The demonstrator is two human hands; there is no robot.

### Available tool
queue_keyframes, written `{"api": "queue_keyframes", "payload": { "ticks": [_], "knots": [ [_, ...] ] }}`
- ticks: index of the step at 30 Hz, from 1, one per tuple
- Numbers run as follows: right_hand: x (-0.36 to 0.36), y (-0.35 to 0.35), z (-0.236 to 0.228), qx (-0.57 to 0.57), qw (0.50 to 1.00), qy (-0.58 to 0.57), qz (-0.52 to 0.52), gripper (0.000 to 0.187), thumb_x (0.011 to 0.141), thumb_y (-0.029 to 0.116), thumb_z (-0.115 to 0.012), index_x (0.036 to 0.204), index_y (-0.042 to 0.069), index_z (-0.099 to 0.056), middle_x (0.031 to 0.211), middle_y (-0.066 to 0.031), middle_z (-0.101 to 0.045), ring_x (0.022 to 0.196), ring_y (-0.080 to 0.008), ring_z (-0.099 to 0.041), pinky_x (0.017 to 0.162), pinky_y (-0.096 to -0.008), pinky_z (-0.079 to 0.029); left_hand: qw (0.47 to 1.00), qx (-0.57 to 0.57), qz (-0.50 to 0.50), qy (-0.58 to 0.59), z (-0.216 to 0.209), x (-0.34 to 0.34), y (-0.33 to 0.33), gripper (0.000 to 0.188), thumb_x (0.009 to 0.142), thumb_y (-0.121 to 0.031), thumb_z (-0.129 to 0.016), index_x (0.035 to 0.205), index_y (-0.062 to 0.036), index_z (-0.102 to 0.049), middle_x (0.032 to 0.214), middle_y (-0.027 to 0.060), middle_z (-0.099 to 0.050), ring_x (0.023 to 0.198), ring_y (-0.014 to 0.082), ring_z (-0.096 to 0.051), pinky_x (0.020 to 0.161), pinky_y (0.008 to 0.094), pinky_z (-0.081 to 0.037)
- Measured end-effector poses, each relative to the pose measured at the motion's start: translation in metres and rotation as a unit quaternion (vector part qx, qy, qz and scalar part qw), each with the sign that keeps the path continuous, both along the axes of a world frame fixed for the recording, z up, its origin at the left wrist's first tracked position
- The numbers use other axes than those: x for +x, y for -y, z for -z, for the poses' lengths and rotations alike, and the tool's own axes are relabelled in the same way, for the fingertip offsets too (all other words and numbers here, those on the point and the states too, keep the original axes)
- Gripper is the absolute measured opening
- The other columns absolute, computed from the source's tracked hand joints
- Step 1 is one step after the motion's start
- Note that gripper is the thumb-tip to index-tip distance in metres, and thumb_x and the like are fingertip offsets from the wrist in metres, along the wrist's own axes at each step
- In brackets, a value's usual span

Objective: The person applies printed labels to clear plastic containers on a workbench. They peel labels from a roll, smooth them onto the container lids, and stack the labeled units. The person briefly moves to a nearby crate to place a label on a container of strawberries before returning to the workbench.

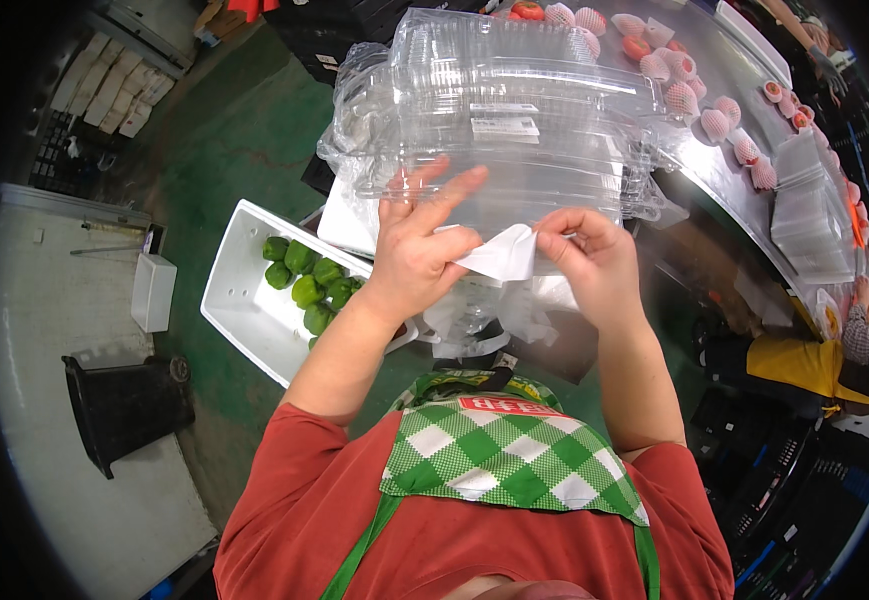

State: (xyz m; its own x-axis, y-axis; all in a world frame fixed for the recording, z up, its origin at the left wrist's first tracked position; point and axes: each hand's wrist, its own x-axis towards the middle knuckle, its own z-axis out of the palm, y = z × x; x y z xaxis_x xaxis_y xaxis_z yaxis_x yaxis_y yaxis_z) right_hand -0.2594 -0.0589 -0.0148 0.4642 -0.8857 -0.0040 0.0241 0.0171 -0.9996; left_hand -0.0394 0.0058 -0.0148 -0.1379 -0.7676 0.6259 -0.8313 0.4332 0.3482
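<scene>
Between my two hands is a folded white strip of paper (504, 254), perhaps label backing. My left hand (416, 250) pinches its left end between thumb and forefinger, with the other fingers stretched up over the front edge of the plastic. My right hand (594, 262) is closed in a pinch on its right end. Just beyond my hands lies a stack of clear plastic clamshell boxes (554, 85), partly wrapped in clear film. White printed labels (504, 127) show on the top of the stack.
A white foam box (244, 320) with green bell peppers (306, 290) stands at my left. On the metal table (714, 165) at the right lie tomatoes in pink foam nets (682, 98) and stacked clear trays (812, 220). Another person (804, 368) works at the far right. A black bin (129, 405) stands left.
</scene>
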Motion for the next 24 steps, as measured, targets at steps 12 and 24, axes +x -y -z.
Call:
{"api": "queue_keyframes", "payload": {
  "ticks": [12, 24],
  "knots": [
    [0.032, 0.092, 0.0, -0.042, 0.976, -0.204, -0.069, 0.023, 0.087, 0.007, -0.069, 0.11, 0.002, -0.067, 0.105, -0.0063, -0.071, 0.098, -0.0174, -0.065, 0.085, -0.0315, -0.052, 0.999, 0.019, 0.049, -0.01, -0.017, 0.01, 0.008, 0.012, 0.064, -0.015, -0.079, 0.072, -0.0157, -0.07, 0.145, 0.0057, -0.055, 0.137, 0.0377, -0.043, 0.104, 0.0465, -0.037],
    [0.058, 0.067, 0.013, -0.376, 0.809, -0.448, 0.056, 0.03, 0.085, 0.024, -0.07, 0.109, 0.006, -0.069, 0.105, -0.0154, -0.069, 0.106, -0.0345, -0.063, 0.094, -0.0438, -0.049, 0.997, 0.052, 0.056, -0.013, -0.007, 0.005, -0.003, 0.011, 0.067, -0.01, -0.076, 0.073, -0.0145, -0.068, 0.147, 0.007, -0.051, 0.137, 0.0381, -0.041, 0.101, 0.0478, -0.04]
  ]
}}
